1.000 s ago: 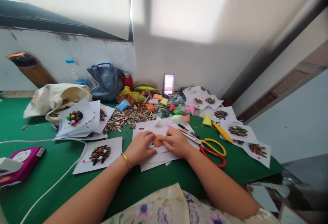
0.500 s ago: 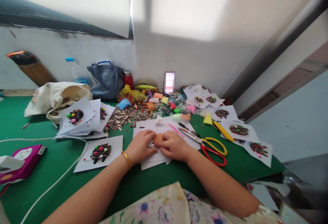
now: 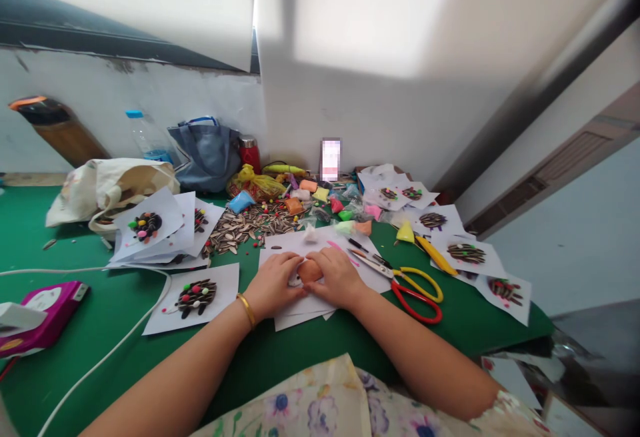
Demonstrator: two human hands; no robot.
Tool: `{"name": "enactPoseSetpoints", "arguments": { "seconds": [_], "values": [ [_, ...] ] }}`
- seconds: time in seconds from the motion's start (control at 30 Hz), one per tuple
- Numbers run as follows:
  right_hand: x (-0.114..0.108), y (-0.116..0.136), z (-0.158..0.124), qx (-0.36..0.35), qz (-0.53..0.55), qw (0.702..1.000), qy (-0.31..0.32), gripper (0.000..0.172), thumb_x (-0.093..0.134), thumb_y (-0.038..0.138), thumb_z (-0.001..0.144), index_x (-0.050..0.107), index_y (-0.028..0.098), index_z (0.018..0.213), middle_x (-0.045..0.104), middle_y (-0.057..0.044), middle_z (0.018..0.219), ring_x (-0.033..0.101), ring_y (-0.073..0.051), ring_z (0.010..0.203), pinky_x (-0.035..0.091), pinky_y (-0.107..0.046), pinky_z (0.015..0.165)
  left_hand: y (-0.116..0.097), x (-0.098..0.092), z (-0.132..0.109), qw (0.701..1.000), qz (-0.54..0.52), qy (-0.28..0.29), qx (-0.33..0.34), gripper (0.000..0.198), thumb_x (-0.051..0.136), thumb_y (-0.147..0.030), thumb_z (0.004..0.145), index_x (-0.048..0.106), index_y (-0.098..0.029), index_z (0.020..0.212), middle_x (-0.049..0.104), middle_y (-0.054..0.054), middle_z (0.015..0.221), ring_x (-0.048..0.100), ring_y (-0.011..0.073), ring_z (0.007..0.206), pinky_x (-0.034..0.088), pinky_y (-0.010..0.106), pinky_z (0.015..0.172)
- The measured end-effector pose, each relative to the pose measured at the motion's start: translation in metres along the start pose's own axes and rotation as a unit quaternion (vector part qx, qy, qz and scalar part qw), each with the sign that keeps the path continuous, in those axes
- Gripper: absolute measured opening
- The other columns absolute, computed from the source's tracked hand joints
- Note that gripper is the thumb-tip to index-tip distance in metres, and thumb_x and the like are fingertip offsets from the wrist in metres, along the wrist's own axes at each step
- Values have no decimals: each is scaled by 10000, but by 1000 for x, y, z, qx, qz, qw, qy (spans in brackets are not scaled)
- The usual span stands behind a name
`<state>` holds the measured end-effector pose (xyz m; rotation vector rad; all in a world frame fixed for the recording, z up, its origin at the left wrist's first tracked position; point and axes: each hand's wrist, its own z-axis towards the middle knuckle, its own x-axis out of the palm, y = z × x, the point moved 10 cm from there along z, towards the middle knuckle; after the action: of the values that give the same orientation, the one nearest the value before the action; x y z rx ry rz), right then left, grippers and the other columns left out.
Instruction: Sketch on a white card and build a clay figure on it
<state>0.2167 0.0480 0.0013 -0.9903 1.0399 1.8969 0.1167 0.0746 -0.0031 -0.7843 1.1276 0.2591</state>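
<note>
A flattened piece of orange-brown modelling clay (image 3: 311, 271) lies on white paper (image 3: 295, 243) in front of me. My left hand (image 3: 277, 282), with a gold bangle at the wrist, curves its fingers and thumb round the clay's left side. From the right, my right hand (image 3: 340, 278) has thumb and fingers round its other edge. Between the left fingers and the clay shows a small white patch with a dark dot. Above the hands, a lump of white clay (image 3: 310, 233) and one seed (image 3: 277, 247) rest on the paper. Scissors (image 3: 417, 290) with red and yellow handles lie beside my right hand.
Striped sunflower seeds (image 3: 240, 230) are heaped behind the paper, near packets of coloured clay (image 3: 294, 206). Finished seed pictures (image 3: 197, 298) lie on both sides. A white cable (image 3: 107, 350) crosses the green table at left. A phone (image 3: 331, 159) stands against the wall.
My right hand has shifted its fingers slightly up and outward along the clay's edge, so more of the clay shows. My left hand has barely moved.
</note>
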Motion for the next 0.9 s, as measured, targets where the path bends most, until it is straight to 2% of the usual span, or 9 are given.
{"name": "enactPoseSetpoints", "arguments": {
  "seconds": [0.27, 0.4, 0.6, 0.8, 0.9],
  "values": [
    [2, 1, 2, 26, -8, 1000, -9, 525, 636, 338, 804, 519, 190, 1294, 608, -90, 1019, 531, -265, 999, 410, -401, 909, 0, 0, 0, 1000, 3, 4, -5, 592, 750, -335, 689, 566, -194, 1234, 583, 101, 1274, 524, 284, 1176, 400, 423, 1041],
    [-3, -8, 1, 48, 1, 999, -14, 574, 638, 381, 813, 491, 175, 1329, 596, -113, 1142, 504, -272, 1111, 379, -415, 990, 3, 1, 0, 1000, 4, 4, -12, 634, 770, -369, 669, 566, -193, 1244, 575, 112, 1291, 520, 299, 1187, 398, 445, 1045],
    [6, -6, 2, 63, -23, 997, 30, 662, 683, 433, 776, 482, 197, 1361, 603, -103, 1064, 520, -280, 1066, 395, -426, 970, 2, 1, 0, 1000, 5, 6, -12, 618, 756, -345, 684, 563, -187, 1250, 578, 109, 1288, 518, 290, 1188, 392, 435, 1053],
    [4, -18, 1, 100, -13, 994, 29, 679, 666, 500, 798, 462, 205, 1375, 568, -120, 1221, 482, -280, 1177, 359, -425, 1016, 3, 2, 0, 1000, -1, 8, -19, 637, 764, -360, 678, 562, -192, 1258, 566, 111, 1307, 510, 295, 1203, 384, 437, 1060],
    [7, -21, -1, 97, -23, 994, 41, 705, 693, 505, 776, 465, 212, 1375, 578, -118, 1192, 477, -290, 1180, 357, -437, 1008, 4, 1, 0, 1000, -5, 6, -18, 633, 766, -356, 673, 564, -206, 1254, 566, 108, 1305, 515, 295, 1199, 385, 438, 1056]
  ]
}}
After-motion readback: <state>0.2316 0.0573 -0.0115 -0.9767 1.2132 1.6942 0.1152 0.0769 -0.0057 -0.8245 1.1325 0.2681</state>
